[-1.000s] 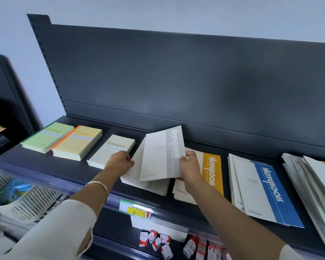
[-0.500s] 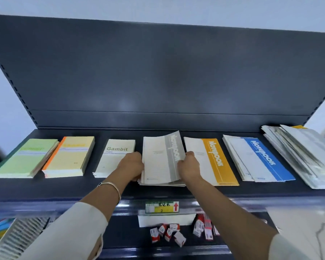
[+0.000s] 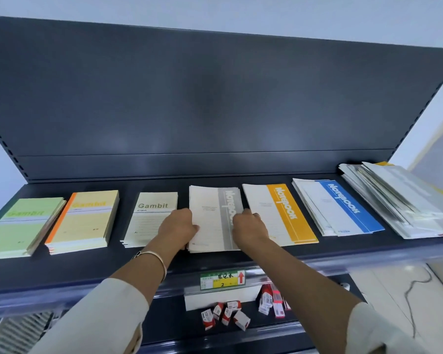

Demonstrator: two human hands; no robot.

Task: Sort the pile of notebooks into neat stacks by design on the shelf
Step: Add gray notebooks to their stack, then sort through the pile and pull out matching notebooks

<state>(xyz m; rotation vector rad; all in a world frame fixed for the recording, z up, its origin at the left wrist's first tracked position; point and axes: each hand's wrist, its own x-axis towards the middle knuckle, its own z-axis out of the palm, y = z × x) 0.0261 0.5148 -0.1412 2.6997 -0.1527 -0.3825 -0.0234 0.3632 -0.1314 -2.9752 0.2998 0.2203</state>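
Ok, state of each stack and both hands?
green Gambit stack: flat, edges fanned.
yellow Gambit stack: flat, fairly square.
cream Gambit stack: flat, square.
grey Notebook stack: flat, gripped at both sides.
orange Notebook stack: flat, square.
blue Notebook stack: flat, fanned.
unsorted pile: messy.
left hand: grips grey Notebook stack.
right hand: grips grey Notebook stack.

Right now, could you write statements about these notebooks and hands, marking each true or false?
1. The left hand and the right hand grip the grey-stripe stack by its side edges. True.
2. The blue-stripe stack lies left of the orange-stripe stack. False: it lies to its right.
3. The cream Gambit stack lies just left of the grey-stripe stack. True.
4. The pile at the far right is neat. False: its notebooks are fanned out unevenly.
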